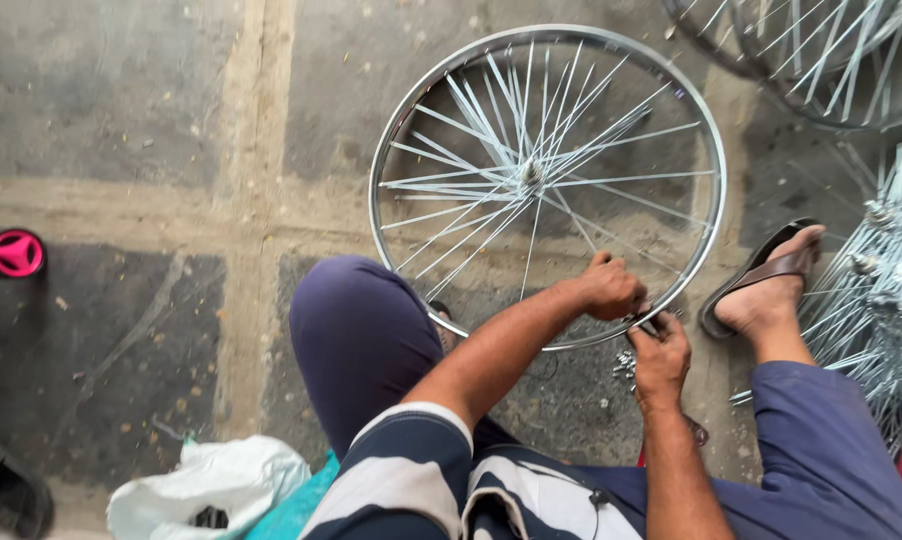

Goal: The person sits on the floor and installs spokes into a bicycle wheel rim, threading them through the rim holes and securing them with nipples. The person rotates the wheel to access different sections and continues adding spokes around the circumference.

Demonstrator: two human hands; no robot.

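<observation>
The silver spoked bicycle wheel rim (411, 130) lies flat on the concrete floor (121, 100) before my knees. My left hand (611, 288) pinches a spoke at its near edge; my right hand (659, 355) grips a small dark tool (649, 325) just beside it. My sandalled foot (766, 280) rests to the right, near a spoke pile (886, 290).

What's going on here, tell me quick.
A person sits on a paved floor with a spoked bicycle wheel lying flat in front of them. Both hands work at its near rim: the left hand grips there, and the right hand holds a small dark tool against it. A sandalled foot rests beside the wheel. More spoked wheels lie to the right, a white plastic bag to the left.
</observation>
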